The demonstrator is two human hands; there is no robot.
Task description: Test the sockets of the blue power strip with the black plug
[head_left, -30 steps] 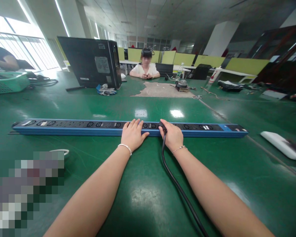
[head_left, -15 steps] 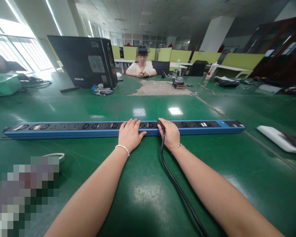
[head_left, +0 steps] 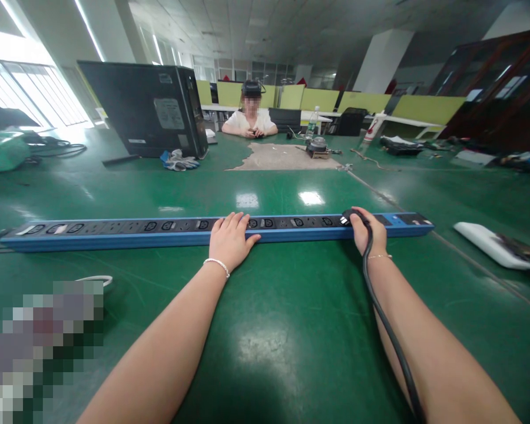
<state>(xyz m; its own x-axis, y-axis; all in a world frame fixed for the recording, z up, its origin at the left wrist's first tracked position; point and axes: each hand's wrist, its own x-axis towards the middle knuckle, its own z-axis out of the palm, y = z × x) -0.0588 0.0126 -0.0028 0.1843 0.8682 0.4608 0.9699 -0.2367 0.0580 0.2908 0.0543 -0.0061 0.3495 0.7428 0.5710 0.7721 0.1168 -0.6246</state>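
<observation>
A long blue power strip [head_left: 291,236] with a black face and a row of sockets lies across the green table. My left hand [head_left: 230,240] rests on its middle, fingers stretched flat over the sockets and thumb apart. Toward the strip's right part, my right hand [head_left: 371,234] grips a black power plug [head_left: 348,216]. The plug's metal pins show, pointing left, out of any socket. From it a thick black cord [head_left: 386,327] runs down along my right forearm and out of the bottom edge.
A black computer case [head_left: 145,112] stands at the back left, with work gloves [head_left: 179,160] beside it. Across the table sits a person [head_left: 249,121]. A white object [head_left: 479,235] lies to the right, a green basket [head_left: 2,153] far left. The lower-left item is blurred out.
My right hand has moved right along the strip with the plug, which has come away from the socket area near the middle; its pins now show. My left hand has stayed on the strip.
</observation>
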